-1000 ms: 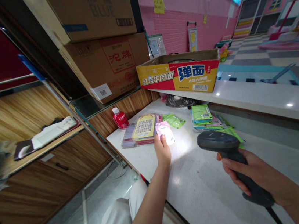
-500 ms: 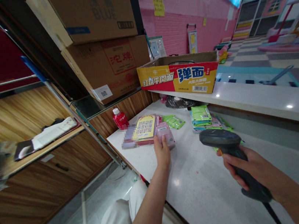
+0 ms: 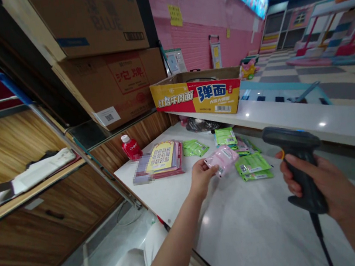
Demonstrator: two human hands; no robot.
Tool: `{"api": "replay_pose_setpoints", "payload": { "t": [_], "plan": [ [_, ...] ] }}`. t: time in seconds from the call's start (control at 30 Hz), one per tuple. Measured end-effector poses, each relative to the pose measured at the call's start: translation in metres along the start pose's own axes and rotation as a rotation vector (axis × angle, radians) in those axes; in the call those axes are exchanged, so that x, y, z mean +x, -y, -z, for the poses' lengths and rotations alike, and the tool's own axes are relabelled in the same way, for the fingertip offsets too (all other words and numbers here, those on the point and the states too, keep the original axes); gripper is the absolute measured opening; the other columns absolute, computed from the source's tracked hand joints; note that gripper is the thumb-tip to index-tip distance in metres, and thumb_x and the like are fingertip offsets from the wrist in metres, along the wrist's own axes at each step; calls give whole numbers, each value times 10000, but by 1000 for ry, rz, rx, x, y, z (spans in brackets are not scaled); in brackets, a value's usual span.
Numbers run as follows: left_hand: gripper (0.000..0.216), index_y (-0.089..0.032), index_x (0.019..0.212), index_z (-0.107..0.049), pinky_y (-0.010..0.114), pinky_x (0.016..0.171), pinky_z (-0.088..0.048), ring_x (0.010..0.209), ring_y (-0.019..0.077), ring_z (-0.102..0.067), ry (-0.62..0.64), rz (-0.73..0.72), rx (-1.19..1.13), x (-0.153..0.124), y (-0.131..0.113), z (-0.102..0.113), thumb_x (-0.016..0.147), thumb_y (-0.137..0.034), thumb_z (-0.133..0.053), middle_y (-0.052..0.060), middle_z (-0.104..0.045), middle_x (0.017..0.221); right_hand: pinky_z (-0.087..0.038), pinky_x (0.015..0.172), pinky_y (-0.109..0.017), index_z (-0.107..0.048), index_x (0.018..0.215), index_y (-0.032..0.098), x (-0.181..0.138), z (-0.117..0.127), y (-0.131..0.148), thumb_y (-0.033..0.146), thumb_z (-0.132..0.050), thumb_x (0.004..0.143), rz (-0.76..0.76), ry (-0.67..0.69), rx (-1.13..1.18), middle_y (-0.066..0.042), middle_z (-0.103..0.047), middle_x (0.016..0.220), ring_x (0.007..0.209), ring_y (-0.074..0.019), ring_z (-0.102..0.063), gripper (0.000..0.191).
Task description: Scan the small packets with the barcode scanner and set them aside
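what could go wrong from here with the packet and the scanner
The left hand holds the pink packet by one end, so it might slip free.

That packet is right beside the loose green packets, so a sideways bump could push them out of place.

The scanner in the right hand has a cable hanging from its handle, which might snag or drag during a quick swing.

The pink packet (image 3: 224, 158) seems too blurred to read; the top edge crops the upper carton (image 3: 99, 23).
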State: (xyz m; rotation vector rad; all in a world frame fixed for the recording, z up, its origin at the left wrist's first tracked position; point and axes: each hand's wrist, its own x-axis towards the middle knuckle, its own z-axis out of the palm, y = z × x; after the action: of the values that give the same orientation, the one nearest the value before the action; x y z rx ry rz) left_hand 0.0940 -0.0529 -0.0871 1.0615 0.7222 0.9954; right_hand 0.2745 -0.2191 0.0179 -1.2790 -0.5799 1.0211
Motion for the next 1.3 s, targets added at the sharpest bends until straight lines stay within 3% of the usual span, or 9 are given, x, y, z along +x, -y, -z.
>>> {"api": "replay_pose_setpoints", "payload": {
  "t": [0.13, 0.23, 0.47, 0.63, 0.77, 0.9, 1.07, 1.2, 1.3],
  "plan": [
    [463, -109, 807, -672, 274, 669, -511, 646, 127, -622, 106, 192, -78, 15, 11, -36, 471, -360, -869, 64, -696, 782, -380, 323, -188, -580, 922, 224, 0, -1, 1, 441, -789, 669, 10, 13, -3, 63, -550, 548, 380, -90, -464, 394],
    [403, -105, 746, -678, 288, 645, -516, 609, 129, -613, 139, 259, -34, 29, 24, -55, 471, -326, -871, 55, -686, 730, -379, 318, -191, -576, 918, 217, -2, -4, 3, 449, -789, 664, 13, 7, -5, 66, -547, 550, 368, -88, -464, 404],
    [250, -162, 726, -661, 266, 604, -497, 607, 158, -625, -108, 107, 485, 44, 43, -59, 542, -209, -825, -8, -637, 594, -376, 315, -180, -572, 926, 218, 0, -5, 0, 455, -782, 662, 11, -4, -14, 70, -548, 548, 368, -80, -456, 413],
    [135, -156, 823, -694, 275, 647, -477, 642, 171, -636, -79, -23, 663, 41, 41, -57, 690, -180, -693, 30, -678, 673, -379, 320, -181, -563, 924, 219, 3, -4, -3, 451, -786, 667, -22, 8, -15, 66, -552, 551, 376, -84, -461, 412],
    [149, -167, 805, -708, 295, 707, -468, 723, 193, -643, -32, -146, 808, 41, 28, -47, 802, -216, -568, 52, -691, 722, -374, 316, -182, -577, 926, 220, 3, -5, -3, 453, -795, 655, -29, -3, -6, 67, -539, 541, 375, -85, -454, 419],
    [196, -154, 926, -685, 315, 794, -450, 871, 216, -620, -204, -245, 1143, 51, 6, -22, 827, -164, -516, 103, -677, 925, -382, 321, -176, -583, 930, 222, 4, -5, -4, 450, -795, 654, -39, -8, 1, 67, -546, 551, 378, -76, -457, 417],
    [224, -133, 1038, -626, 387, 913, -394, 1098, 292, -508, -393, -238, 1568, 79, -12, 5, 848, -188, -520, 172, -579, 1116, -383, 320, -169, -580, 952, 224, 7, -4, -10, 459, -792, 653, -64, -17, -7, 75, -545, 554, 373, -70, -464, 434],
    [355, -127, 1105, -576, 434, 1010, -319, 1243, 332, -393, -329, -234, 1694, 99, -14, 20, 831, -350, -604, 194, -537, 1246, -384, 323, -167, -575, 965, 224, 8, -5, -13, 458, -785, 671, -72, 3, -23, 78, -548, 553, 372, -67, -463, 430],
    [510, -93, 1145, -547, 456, 1039, -277, 1265, 357, -373, -247, -154, 1709, 103, -16, 24, 770, -414, -678, 226, -548, 1212, -380, 320, -165, -573, 949, 222, 8, -6, -14, 464, -780, 678, -69, 1, -30, 80, -542, 550, 370, -66, -461, 418]
  ]
}}
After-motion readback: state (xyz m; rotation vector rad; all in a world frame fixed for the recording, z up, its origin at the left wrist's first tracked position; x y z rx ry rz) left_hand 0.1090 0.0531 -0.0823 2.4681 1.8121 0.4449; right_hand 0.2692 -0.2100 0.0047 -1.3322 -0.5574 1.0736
